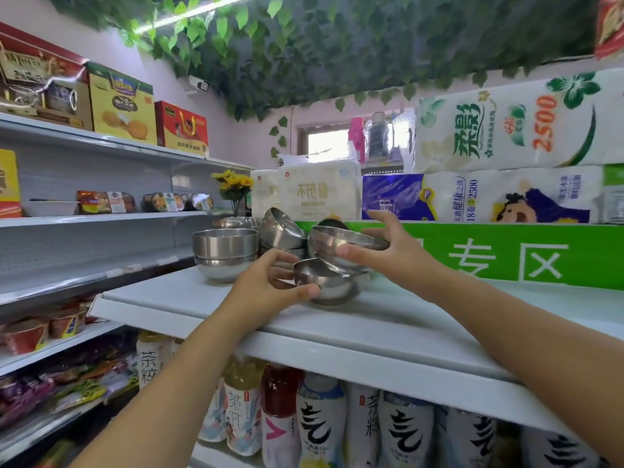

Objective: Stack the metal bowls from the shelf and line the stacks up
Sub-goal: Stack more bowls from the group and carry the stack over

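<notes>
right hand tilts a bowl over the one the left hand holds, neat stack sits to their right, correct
No: the head view shows the neat stack to their left. The right hand does hold a tilted bowl over the lower bowl in the left hand.

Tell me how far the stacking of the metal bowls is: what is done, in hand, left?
Done: a stack of two bowls stands at the left of the shelf. In hand: the right hand holds a tilted bowl over the lower bowl that the left hand grips. Left: the leaning bowl behind and those near it lie loose; the stacks are not yet lined up.
</notes>
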The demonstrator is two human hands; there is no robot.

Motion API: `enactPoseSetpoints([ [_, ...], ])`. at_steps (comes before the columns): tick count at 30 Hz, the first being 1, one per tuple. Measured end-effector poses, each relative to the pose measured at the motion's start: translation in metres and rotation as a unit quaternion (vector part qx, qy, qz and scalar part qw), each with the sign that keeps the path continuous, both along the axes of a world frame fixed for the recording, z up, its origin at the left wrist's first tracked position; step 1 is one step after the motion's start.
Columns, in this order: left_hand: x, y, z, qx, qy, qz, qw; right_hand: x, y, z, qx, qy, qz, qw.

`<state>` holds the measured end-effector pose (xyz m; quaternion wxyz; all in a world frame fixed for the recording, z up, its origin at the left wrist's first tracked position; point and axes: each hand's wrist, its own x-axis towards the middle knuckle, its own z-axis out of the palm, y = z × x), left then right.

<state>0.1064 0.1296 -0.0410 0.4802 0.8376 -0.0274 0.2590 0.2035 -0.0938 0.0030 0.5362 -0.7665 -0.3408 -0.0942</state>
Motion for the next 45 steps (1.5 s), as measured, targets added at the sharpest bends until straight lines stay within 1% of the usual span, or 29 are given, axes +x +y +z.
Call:
enactPoseSetpoints([
  [3, 0.001, 0.0, 0.002, 0.007, 0.014, -0.002, 1.0, 0.002, 0.006, -0.007, -0.036, -0.011, 0.006, 0.999],
  [10, 0.002, -0.005, 0.002, 0.051, -0.01, -0.012, 0.999, 0.004, 0.013, -0.01, -0.122, -0.028, 0.033, 0.992],
  [13, 0.004, -0.007, 0.003, 0.059, -0.016, -0.01, 0.998, 0.003, 0.017, -0.014, -0.145, 0.004, 0.094, 0.985],
  [16, 0.005, -0.004, 0.003, 0.047, -0.017, -0.001, 0.999, 0.002, 0.022, -0.016, -0.121, 0.033, 0.115, 0.985],
  [19, 0.007, 0.003, 0.002, 0.028, -0.022, -0.002, 0.999, 0.002, 0.021, -0.007, -0.052, 0.031, 0.081, 0.995],
  [21, 0.009, 0.006, 0.001, 0.024, -0.021, -0.005, 0.999, 0.009, 0.016, -0.002, -0.018, 0.01, 0.024, 1.0],
  [22, 0.009, 0.007, 0.001, 0.024, -0.021, -0.005, 0.999, 0.015, 0.013, -0.001, -0.015, -0.004, -0.015, 1.0],
  [24, 0.009, 0.008, 0.0, 0.024, -0.027, 0.003, 0.999, 0.027, 0.006, -0.002, -0.049, -0.032, -0.088, 0.994],
  [26, 0.012, 0.01, 0.0, 0.019, -0.036, 0.02, 0.999, 0.039, 0.0, 0.002, -0.12, -0.031, -0.129, 0.984],
  [28, 0.016, 0.013, -0.001, 0.009, -0.04, 0.036, 0.999, 0.045, -0.001, 0.009, -0.185, -0.013, -0.141, 0.973],
  [33, 0.025, 0.021, -0.004, 0.012, -0.033, 0.063, 0.997, 0.064, 0.022, 0.017, -0.266, 0.052, -0.137, 0.953],
  [35, 0.026, 0.022, -0.004, 0.01, -0.024, 0.062, 0.998, 0.069, 0.035, 0.013, -0.252, 0.084, -0.134, 0.955],
  [37, 0.027, 0.022, -0.004, 0.013, -0.019, 0.061, 0.998, 0.076, 0.046, 0.005, -0.223, 0.088, -0.139, 0.961],
  [41, 0.026, 0.017, 0.001, -0.016, -0.012, 0.056, 0.998, 0.09, 0.053, -0.014, -0.209, 0.037, -0.163, 0.963],
  [45, 0.027, 0.016, 0.001, -0.028, -0.035, 0.079, 0.996, 0.095, 0.046, -0.021, -0.133, 0.013, -0.148, 0.98],
])
